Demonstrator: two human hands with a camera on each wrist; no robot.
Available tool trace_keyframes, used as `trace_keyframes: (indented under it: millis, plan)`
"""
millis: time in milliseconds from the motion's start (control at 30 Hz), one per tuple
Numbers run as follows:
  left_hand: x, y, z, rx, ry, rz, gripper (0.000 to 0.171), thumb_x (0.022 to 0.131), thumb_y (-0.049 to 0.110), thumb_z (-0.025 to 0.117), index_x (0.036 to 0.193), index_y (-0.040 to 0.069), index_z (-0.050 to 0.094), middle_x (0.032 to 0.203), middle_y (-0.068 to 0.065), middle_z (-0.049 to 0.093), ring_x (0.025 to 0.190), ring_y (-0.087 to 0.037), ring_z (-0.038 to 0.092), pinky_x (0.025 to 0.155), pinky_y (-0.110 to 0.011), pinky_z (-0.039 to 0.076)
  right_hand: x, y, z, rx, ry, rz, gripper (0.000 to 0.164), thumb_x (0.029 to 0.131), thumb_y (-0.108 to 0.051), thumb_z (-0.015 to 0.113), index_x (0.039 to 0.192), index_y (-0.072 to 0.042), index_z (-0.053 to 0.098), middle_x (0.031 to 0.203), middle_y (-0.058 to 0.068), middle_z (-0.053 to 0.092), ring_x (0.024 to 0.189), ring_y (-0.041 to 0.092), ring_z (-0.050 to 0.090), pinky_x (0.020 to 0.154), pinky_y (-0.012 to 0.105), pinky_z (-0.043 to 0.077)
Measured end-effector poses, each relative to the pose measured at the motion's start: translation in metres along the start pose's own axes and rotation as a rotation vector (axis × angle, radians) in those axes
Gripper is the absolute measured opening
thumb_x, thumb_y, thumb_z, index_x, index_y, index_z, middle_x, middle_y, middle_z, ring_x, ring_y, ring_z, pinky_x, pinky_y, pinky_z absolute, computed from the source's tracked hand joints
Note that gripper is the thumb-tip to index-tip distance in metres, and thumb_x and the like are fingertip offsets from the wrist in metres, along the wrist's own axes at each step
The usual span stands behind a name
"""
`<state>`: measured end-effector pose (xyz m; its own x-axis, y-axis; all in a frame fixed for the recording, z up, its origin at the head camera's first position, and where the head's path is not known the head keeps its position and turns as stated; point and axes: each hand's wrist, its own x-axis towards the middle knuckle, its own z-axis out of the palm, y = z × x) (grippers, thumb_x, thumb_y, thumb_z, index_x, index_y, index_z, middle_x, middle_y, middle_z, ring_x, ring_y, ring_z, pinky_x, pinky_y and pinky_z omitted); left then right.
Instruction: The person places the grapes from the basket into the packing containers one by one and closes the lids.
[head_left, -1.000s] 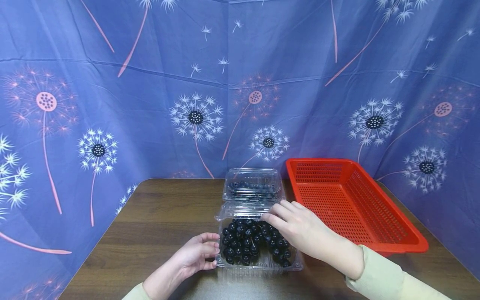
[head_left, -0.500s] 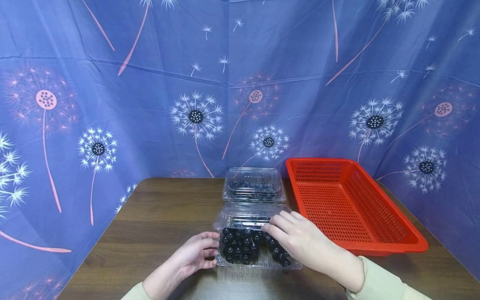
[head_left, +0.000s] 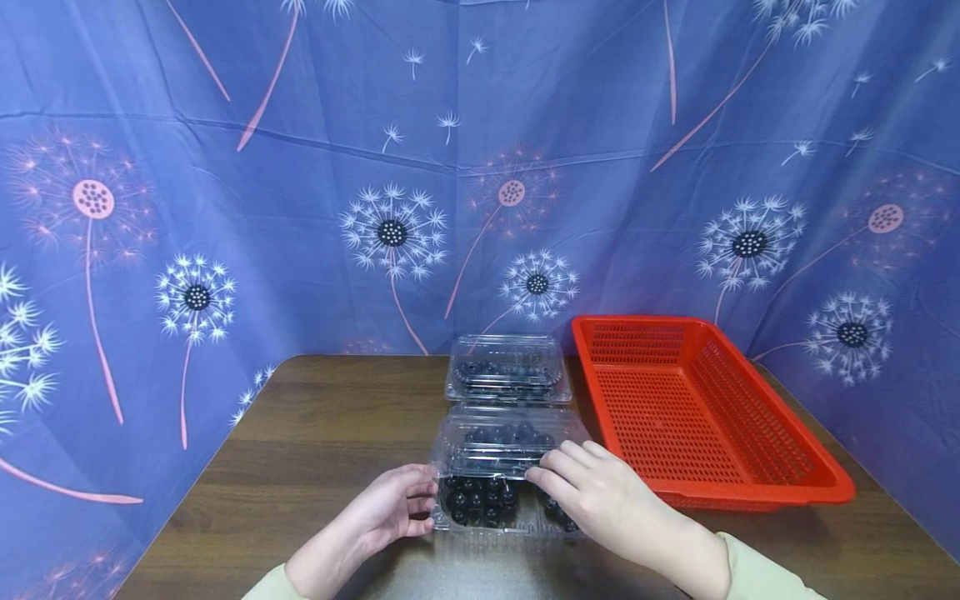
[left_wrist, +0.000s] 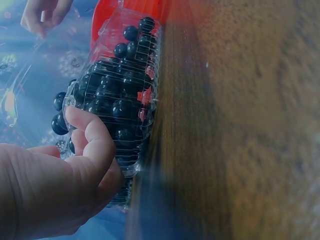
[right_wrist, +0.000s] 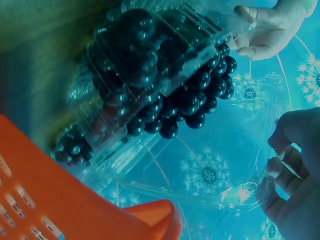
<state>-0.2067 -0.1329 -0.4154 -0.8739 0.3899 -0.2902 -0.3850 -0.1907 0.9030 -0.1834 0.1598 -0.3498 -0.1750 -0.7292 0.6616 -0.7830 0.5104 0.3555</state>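
Note:
A clear plastic clamshell box (head_left: 517, 527) of dark, round grapes (head_left: 487, 502) stands on the table in the head view, its hinged lid (head_left: 463, 460) partly raised at the back. My left hand (head_left: 397, 504) grips the box's left side, thumb or finger at the rim in the left wrist view. The front edge of the lid is pinched in my right hand (head_left: 588, 496), near its right corner. From the right wrist view, the tilted lid shows above the heaped grapes (right_wrist: 195, 97), apart from the front rim. My right hand hides the box's right side in the head view.
Behind it stands a second closed clamshell box (head_left: 510, 358) with dark fruit inside. A red perforated plastic basket (head_left: 813, 467) sits on the right. The brown wooden table (head_left: 322, 417) ends against a blue dandelion-print cloth (head_left: 300, 217).
My right hand has brought the lid forward and down, so that it now covers more of the grapes. The left hand has stayed at the box's left side.

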Motion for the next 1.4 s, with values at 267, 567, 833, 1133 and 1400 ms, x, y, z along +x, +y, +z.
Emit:
trace_keyframes:
  millis: [267,567,833,1133,1400]
  plan:
    - [0.0,0.001,0.0,-0.01,-0.002,-0.01,0.022,0.092,0.027,0.049,0.104,0.01,0.056,0.092,-0.002,0.051,0.082,-0.013,0.051,0.065,-0.025,0.05,-0.006,-0.007,0.001,-0.005,-0.016,-0.007,0.025,0.081,-0.01,0.045,0.097,-0.012,0.064,0.087,-0.005,0.058,0.079,0.016,0.054,0.064,0.029,0.043]
    - [-0.001,-0.001,-0.001,0.0,-0.001,-0.005,0.032,0.094,0.03,0.046,0.113,0.005,0.05,0.097,-0.004,0.049,0.084,-0.014,0.05,0.066,-0.025,0.05,-0.021,-0.016,0.005,-0.02,-0.097,-0.034,0.032,0.082,-0.007,0.041,0.104,-0.014,0.064,0.091,-0.004,0.059,0.082,0.015,0.054,0.068,0.03,0.044]
    - [-0.002,-0.001,0.0,-0.004,-0.005,0.006,0.022,0.093,0.025,0.049,0.107,0.008,0.054,0.092,-0.001,0.051,0.082,-0.013,0.052,0.067,-0.025,0.05,-0.027,-0.019,0.01,-0.01,-0.083,-0.064,0.033,0.092,-0.007,0.034,0.105,-0.013,0.064,0.091,-0.004,0.06,0.082,0.014,0.054,0.067,0.028,0.042]
    - [-0.003,-0.001,0.001,0.02,-0.02,0.007,0.024,0.091,0.016,0.049,0.113,0.005,0.049,0.091,-0.002,0.054,0.082,-0.013,0.053,0.067,-0.026,0.049,-0.031,-0.021,0.013,-0.014,-0.084,-0.08,0.033,0.088,-0.007,0.038,0.106,-0.012,0.065,0.092,-0.004,0.06,0.081,0.013,0.054,0.064,0.027,0.041]
    - [-0.005,-0.002,0.001,0.029,-0.046,0.001,0.027,0.089,0.014,0.051,0.113,0.004,0.044,0.091,-0.003,0.054,0.079,-0.013,0.055,0.064,-0.025,0.05,-0.036,-0.023,0.017,0.006,-0.099,-0.083,0.04,0.099,-0.008,0.026,0.107,-0.013,0.064,0.094,-0.005,0.059,0.082,0.011,0.053,0.063,0.025,0.04]
